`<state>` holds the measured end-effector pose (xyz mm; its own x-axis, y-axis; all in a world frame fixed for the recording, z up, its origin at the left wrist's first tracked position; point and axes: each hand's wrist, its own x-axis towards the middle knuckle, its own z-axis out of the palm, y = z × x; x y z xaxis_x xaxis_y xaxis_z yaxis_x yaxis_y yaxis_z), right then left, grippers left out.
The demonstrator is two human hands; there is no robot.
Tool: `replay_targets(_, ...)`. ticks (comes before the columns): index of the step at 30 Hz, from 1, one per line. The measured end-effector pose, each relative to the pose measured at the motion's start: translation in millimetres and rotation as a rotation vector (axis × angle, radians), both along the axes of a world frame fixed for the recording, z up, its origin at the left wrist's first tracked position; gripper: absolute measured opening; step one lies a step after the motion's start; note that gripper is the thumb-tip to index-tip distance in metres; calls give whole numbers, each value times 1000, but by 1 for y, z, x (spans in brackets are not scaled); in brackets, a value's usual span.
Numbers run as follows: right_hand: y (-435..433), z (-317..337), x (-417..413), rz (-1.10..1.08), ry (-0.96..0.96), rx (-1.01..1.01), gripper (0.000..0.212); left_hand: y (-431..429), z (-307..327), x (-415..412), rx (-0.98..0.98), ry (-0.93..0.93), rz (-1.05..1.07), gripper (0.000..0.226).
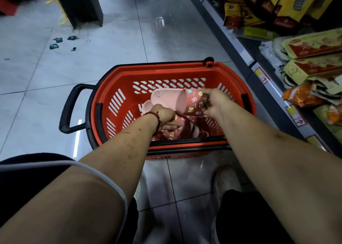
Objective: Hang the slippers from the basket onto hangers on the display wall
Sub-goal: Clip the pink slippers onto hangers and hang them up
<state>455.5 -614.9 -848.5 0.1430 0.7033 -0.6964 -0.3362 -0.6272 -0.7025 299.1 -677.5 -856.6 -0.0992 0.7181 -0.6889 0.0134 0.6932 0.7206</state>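
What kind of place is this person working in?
Probably a shop aisle: a red shopping basket holding pink slippers sits on a tiled floor, beside shelves stacked with packaged goods and fronted with price labels.

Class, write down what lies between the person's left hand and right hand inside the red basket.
A pink slipper with a cartoon-print strap spans the gap between left hand and right hand, seen in the head view.

Glossy grey tile floor w/ light glare. Shelf of packaged goods at right; dark stand top left.
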Motion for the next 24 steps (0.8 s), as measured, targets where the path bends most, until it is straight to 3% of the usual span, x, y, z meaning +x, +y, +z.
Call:
replay_targets(3,1,-5,-4,1,41,-31,12,0,0,-1,43,-100,67,31)
replay_targets(7,2,-8,-5,-10,128,-74,7,-1,0,-5,56,-193,19,67)
replay_targets(11,-1,-3,-7,59,152,-105,9,-4,4,-4,9,-221,-129,56)
replay_targets(15,-1,-3,-16,105,144,-63,10,-5,4,0,1,-203,-136,32)
replay_targets(24,5,-14,6,552,-3,-81,32,7,-24,-27,-96,61,18,41)
